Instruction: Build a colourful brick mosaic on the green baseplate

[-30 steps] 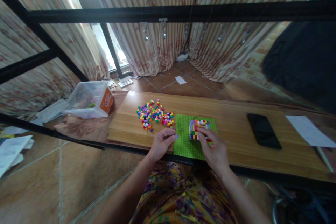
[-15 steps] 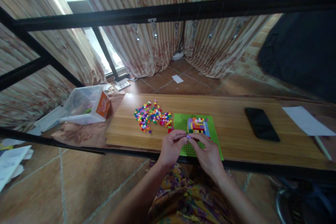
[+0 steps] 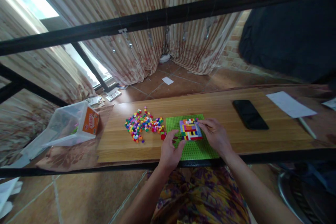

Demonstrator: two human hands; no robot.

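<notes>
A block of small multicoloured building bricks (image 3: 191, 131) is built up on a green studded baseplate (image 3: 203, 152). My right hand (image 3: 216, 136) pinches at the upper right edge of this block. Its fingertips are closed on a small brick, which they almost wholly hide. My left hand (image 3: 170, 150) rests over the baseplate's left side, thumb and fingers apart and nothing between them. A few dark red bricks (image 3: 163, 136) lie just left of the baseplate, close to the left fingers.
A loose pile of small coloured bricks (image 3: 141, 124) lies left of the baseplate on the wooden table (image 3: 118, 147). To the right are a black phone (image 3: 250, 114) and white paper (image 3: 290, 104). A clear plastic box (image 3: 72, 126) stands beyond the table's left end. A black bar (image 3: 141, 21) crosses above.
My hands have parted: the right moved up and right to the block's edge, while the left opened. The purple brick pinched between both hands is out of sight. The camera view has shifted.
</notes>
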